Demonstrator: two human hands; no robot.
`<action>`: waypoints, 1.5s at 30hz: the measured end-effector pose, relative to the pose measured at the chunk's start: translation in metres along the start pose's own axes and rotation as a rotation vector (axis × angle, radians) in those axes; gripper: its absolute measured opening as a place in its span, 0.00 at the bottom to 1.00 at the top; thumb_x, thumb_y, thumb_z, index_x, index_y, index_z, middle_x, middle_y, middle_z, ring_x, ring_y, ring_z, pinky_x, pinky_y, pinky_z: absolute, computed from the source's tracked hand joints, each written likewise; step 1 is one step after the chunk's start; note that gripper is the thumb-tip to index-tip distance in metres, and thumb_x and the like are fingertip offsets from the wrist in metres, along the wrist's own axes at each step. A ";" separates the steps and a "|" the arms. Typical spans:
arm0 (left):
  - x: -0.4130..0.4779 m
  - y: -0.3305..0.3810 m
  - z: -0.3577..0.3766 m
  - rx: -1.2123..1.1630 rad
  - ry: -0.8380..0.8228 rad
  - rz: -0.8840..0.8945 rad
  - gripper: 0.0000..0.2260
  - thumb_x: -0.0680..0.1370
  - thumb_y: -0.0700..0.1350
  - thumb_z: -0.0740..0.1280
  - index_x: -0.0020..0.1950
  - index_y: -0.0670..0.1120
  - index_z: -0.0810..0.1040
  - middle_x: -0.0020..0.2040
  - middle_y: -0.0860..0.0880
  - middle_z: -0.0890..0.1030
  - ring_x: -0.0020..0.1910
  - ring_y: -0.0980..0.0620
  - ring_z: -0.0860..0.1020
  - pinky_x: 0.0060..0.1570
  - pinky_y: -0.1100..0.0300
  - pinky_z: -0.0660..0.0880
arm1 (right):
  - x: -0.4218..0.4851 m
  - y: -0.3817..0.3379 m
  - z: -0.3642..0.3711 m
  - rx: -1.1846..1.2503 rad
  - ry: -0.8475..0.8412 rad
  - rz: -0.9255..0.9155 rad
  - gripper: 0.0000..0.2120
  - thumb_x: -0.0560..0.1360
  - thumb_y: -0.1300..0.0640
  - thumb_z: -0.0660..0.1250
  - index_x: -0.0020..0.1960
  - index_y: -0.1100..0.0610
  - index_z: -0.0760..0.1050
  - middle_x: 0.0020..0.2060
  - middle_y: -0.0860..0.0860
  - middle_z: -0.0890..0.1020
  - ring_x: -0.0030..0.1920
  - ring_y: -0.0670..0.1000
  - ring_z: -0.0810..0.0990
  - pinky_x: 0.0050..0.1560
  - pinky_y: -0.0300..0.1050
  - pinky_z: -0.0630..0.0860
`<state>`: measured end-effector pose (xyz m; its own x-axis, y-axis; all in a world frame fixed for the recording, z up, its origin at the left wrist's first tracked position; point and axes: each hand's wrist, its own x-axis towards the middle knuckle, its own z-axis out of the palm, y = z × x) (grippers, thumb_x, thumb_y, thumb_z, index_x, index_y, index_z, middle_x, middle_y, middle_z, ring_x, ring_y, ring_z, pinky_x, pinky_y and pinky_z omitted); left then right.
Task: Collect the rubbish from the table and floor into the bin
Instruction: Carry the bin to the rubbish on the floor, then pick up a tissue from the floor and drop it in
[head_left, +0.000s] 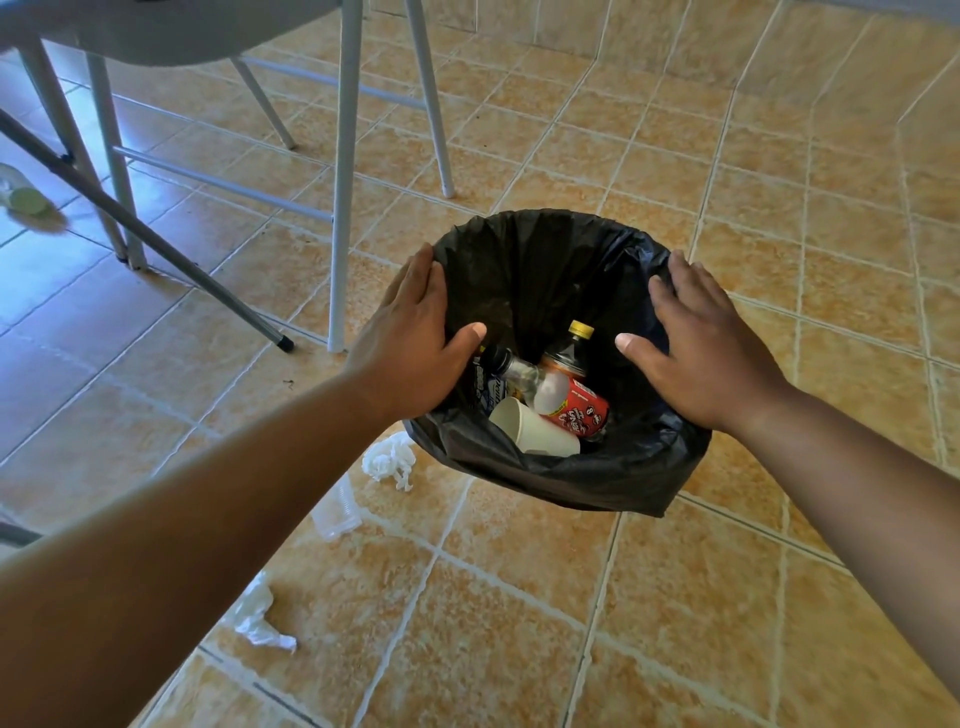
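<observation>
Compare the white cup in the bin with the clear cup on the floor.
The white cup is opaque; the clear cup is see-through plastic. The white cup lies inside the bin; the clear cup lies on the floor nearby, uncollected. Both lie on their sides.

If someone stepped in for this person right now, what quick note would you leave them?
Left hand and right hand: both flat on the sides of the round bin lined with black plastic, thumbs over its rim.
Done: inside lie a red-labelled bottle with yellow cap, a clear bottle with black cap, a white paper cup.
Left, on the tiled floor: a crumpled white tissue beside the bin, a clear plastic cup, another crumpled white scrap, what looks like a green-capped bottle far left.
</observation>
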<state>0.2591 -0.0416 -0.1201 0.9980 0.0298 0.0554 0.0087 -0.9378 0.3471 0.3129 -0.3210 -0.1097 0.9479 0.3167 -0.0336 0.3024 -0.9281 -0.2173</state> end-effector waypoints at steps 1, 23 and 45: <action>0.000 0.000 0.000 0.000 0.005 0.002 0.36 0.80 0.61 0.53 0.79 0.42 0.45 0.80 0.47 0.42 0.78 0.51 0.42 0.70 0.60 0.43 | 0.000 0.000 0.000 -0.002 0.000 0.000 0.36 0.80 0.38 0.55 0.80 0.55 0.49 0.80 0.50 0.42 0.79 0.51 0.40 0.76 0.52 0.47; -0.055 -0.153 0.128 0.350 -0.423 0.246 0.17 0.79 0.50 0.63 0.68 0.60 0.72 0.78 0.49 0.56 0.78 0.47 0.49 0.73 0.48 0.60 | 0.002 0.002 0.005 0.055 0.070 -0.009 0.34 0.79 0.42 0.62 0.79 0.55 0.57 0.80 0.51 0.47 0.79 0.52 0.44 0.76 0.53 0.49; 0.029 -0.091 -0.009 -0.391 0.587 -0.350 0.13 0.73 0.54 0.69 0.53 0.49 0.80 0.47 0.50 0.83 0.45 0.50 0.81 0.46 0.53 0.77 | 0.002 0.001 0.005 0.065 0.091 -0.003 0.33 0.78 0.42 0.64 0.78 0.55 0.60 0.80 0.51 0.48 0.79 0.53 0.46 0.75 0.55 0.53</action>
<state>0.2868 0.0474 -0.1417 0.7443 0.5811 0.3291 0.1854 -0.6533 0.7341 0.3144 -0.3209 -0.1147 0.9530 0.2979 0.0549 0.3011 -0.9116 -0.2800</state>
